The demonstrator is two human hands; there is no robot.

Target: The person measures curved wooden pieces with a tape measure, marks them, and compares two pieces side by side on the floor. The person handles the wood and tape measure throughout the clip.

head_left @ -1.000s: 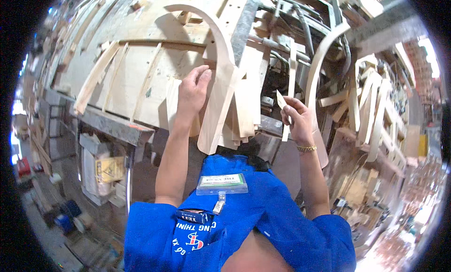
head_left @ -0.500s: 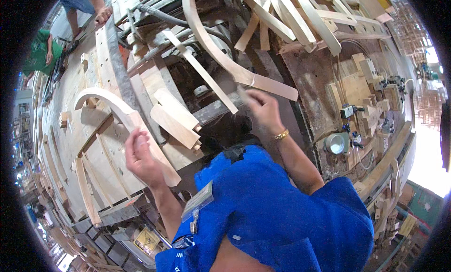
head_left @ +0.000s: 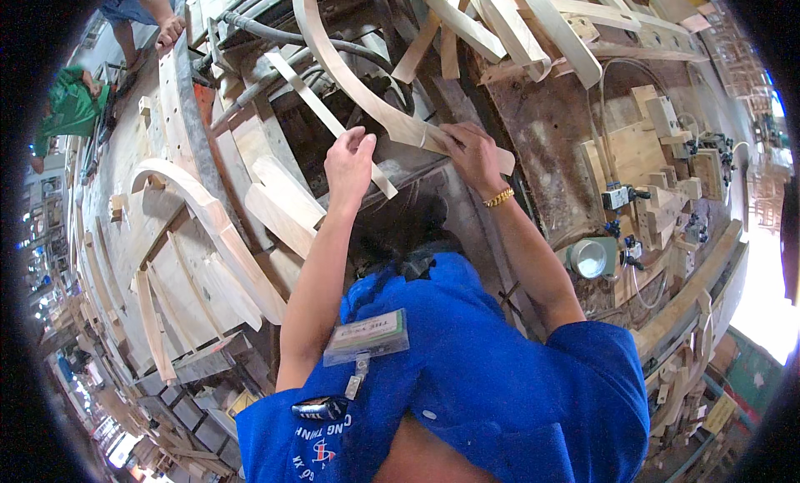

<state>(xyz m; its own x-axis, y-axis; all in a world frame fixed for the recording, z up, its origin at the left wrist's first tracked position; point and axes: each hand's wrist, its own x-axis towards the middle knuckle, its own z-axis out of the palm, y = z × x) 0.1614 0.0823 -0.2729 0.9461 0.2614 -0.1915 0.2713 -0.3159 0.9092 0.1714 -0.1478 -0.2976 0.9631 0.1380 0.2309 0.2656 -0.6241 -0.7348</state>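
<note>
A long curved wooden piece [head_left: 343, 76] sweeps from the top middle down to the right. My right hand [head_left: 475, 155], with a gold bracelet at the wrist, closes over it near its lower end. My left hand [head_left: 348, 165] is over a thin straight wooden strip [head_left: 304, 94], its fingers bent toward the thumb. Whether it pinches anything, the strip included, I cannot make out. Left of my forearm, another curved wooden piece [head_left: 193, 190] lies on the worktop, untouched. Short wooden blocks [head_left: 279, 198] lie partly behind my left forearm.
Several curved wooden parts [head_left: 508, 35] are piled at the far right. A wooden fixture with hoses [head_left: 658, 187] and a round tin [head_left: 590, 258] stand to the right. Far left, another person's hand [head_left: 170, 30] rests by a metal rail [head_left: 187, 108].
My left hand has left the curved piece on the left and moved right, over the thin strip. My right hand has shifted onto the end of the long curved piece.
</note>
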